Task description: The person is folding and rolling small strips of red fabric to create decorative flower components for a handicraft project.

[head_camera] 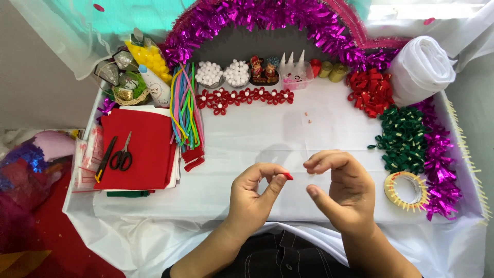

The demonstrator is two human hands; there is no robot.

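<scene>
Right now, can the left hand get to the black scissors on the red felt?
Probably yes: the left hand pinches only a small red piece, and bare white tablecloth lies between it and the scissors.

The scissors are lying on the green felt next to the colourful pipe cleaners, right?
Not quite. The head view shows the scissors lying on red felt, not green. Only a thin green edge peeks out beneath the stack. The colourful pipe cleaners are indeed beside it.

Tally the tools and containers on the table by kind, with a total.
Scissors: 1
Tape roll: 1
Bowls of white pom-poms: 2
White-tipped glue bottles: 3
Total: 7
The left hand pinches a small red piece; the right hand is beside it.
</scene>
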